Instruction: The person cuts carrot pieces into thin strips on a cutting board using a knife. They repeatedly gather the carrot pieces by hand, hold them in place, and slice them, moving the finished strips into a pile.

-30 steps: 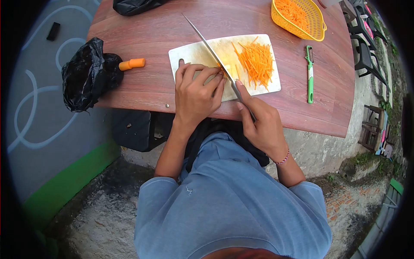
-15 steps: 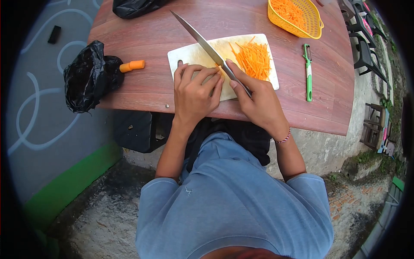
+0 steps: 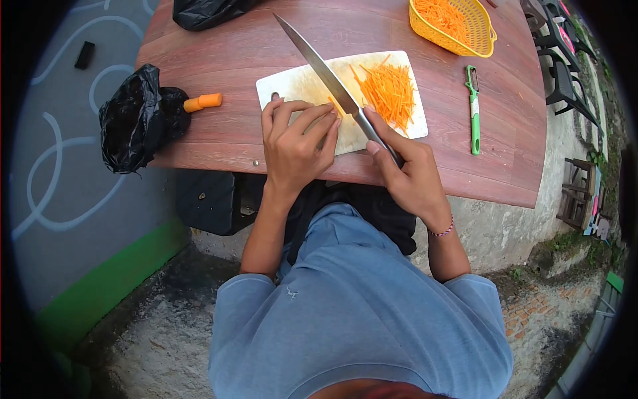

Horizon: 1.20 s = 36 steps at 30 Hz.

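Note:
My right hand (image 3: 415,169) grips a kitchen knife (image 3: 319,65) by its handle, the blade slanting up and to the left above a white cutting board (image 3: 279,85). On the board, my left hand (image 3: 296,143) is curled, its fingertips pressed on a small piece of carrot (image 3: 335,105) just left of the blade. The palm hides most of that piece. A heap of thin carrot strips (image 3: 389,96) lies on the board's right half, beyond the knife.
A peeled carrot (image 3: 203,102) pokes out of a black plastic bag (image 3: 139,126) on the left. Another black bag (image 3: 209,10) lies at the far edge. To the right are a green-handled peeler (image 3: 474,123) and a yellow basket (image 3: 482,32) of carrot strips on the wooden table (image 3: 226,146).
The knife and my right hand have shifted right and slightly toward me, away from my left fingertips. A bit of carrot now shows beside those fingertips. The left hand has barely moved.

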Each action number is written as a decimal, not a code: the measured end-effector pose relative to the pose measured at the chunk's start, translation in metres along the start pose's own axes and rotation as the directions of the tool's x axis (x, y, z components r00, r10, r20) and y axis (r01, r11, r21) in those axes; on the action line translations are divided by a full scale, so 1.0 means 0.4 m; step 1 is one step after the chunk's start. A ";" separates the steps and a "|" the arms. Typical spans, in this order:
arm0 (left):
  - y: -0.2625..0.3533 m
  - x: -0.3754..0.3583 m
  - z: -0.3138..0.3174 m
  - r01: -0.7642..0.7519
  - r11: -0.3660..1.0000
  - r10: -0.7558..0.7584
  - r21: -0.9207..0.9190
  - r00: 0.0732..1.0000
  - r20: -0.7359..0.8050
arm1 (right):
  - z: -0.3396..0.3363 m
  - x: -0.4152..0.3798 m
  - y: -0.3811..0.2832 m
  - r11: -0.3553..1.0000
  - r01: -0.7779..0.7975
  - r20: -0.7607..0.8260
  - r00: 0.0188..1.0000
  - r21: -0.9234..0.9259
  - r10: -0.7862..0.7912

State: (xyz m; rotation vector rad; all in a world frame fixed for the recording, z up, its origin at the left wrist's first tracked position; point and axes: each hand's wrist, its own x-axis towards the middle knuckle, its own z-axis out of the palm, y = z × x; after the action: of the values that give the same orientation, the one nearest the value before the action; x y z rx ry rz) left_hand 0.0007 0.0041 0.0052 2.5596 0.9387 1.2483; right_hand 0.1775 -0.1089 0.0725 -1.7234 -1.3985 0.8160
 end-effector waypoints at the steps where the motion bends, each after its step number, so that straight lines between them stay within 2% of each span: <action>1: 0.000 0.000 -0.002 -0.001 1.000 0.001 0.002 1.000 0.000 | 0.007 -0.001 -0.006 1.000 -0.014 0.036 0.999 0.018 0.013; 5: 0.001 0.001 -0.008 0.033 0.999 -0.035 -0.031 0.996 -0.077 | 0.022 -0.007 -0.016 0.996 -0.091 0.119 0.989 0.022 0.088; 9: 0.001 0.002 -0.008 0.041 0.999 -0.043 -0.034 0.997 -0.066 | 0.000 -0.024 0.009 0.992 -0.121 0.104 0.988 0.036 0.116; 11: 0.002 0.002 -0.007 0.038 0.999 -0.040 -0.031 0.997 -0.065 | -0.019 -0.022 0.013 0.992 -0.127 0.039 0.991 0.020 0.126; 12: 0.003 0.003 -0.007 0.039 0.999 -0.040 -0.027 0.997 -0.063 | -0.044 -0.023 0.004 0.943 -0.330 0.088 0.939 -0.035 0.332; 13: 0.003 0.003 -0.007 0.035 0.999 -0.037 -0.028 0.997 -0.063 | -0.051 -0.024 0.011 0.944 -0.329 0.085 0.940 -0.034 0.331; 16: 0.003 0.006 -0.007 0.007 1.000 -0.009 -0.026 0.998 -0.066 | -0.064 -0.037 0.031 0.964 -0.259 -0.020 0.966 -0.056 0.258; 18: 0.006 0.009 -0.009 -0.005 0.998 0.000 -0.067 0.997 -0.077 | -0.063 -0.045 0.030 0.998 -0.038 -0.119 0.992 -0.048 0.032; 22: 0.035 0.044 -0.026 -0.044 0.988 0.031 -0.149 0.996 -0.089 | -0.069 -0.066 0.032 0.991 0.004 -0.166 0.986 -0.135 -0.027; 24: 0.055 0.071 -0.052 -0.151 0.987 0.152 -0.053 0.988 0.007 | -0.070 -0.076 0.052 0.960 0.161 -0.200 0.957 -0.230 -0.208; 25: 0.059 0.084 -0.058 -0.162 0.986 0.162 -0.051 0.987 0.012 | -0.074 -0.079 0.054 0.961 0.160 -0.210 0.955 -0.224 -0.208; 27: 0.064 0.107 -0.064 -0.265 0.964 0.252 0.028 0.942 0.222 | -0.085 -0.085 0.054 0.916 0.248 -0.208 0.924 -0.315 -0.321; 36: 0.093 0.147 0.026 -0.375 0.921 0.297 0.104 0.850 0.436 | -0.097 -0.110 0.077 0.865 0.278 -0.188 0.905 -0.418 -0.383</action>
State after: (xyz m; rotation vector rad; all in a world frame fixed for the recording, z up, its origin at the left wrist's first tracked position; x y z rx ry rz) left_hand 0.0531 0.0108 0.0516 3.0625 0.5495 0.6409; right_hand 0.2170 -0.1620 0.0667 -1.7195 -1.6799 0.1115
